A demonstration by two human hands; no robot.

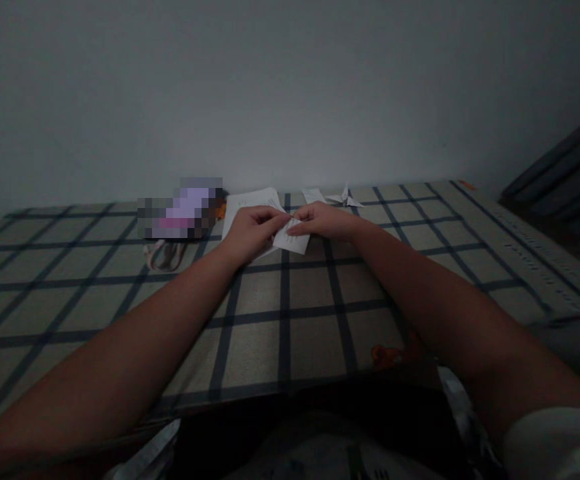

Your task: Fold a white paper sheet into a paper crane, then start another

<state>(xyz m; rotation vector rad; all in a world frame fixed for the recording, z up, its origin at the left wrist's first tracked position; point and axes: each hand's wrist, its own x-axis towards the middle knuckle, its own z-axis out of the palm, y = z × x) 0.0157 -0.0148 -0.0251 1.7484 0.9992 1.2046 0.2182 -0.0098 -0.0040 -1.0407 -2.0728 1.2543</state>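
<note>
Both my hands meet over the middle of the checked tablecloth (260,293). Between them is a small white piece of paper (293,241) with faint writing on it. My left hand (253,233) pinches its upper left side between thumb and fingers. From the other side, my right hand (327,221) grips the paper with the thumb lying across its face. The fingertips nearly touch, and they hide the upper edge of the paper. Under and behind my left hand lies a larger white sheet (255,198) with writing on it.
Behind my right hand stand a folded paper crane (346,197) and a small paper strip (313,195). A blurred-out device (190,207) with a looped strap (165,257) lies to the left. The wall (290,100) rises behind the table; a dark curtain (565,167) hangs at right.
</note>
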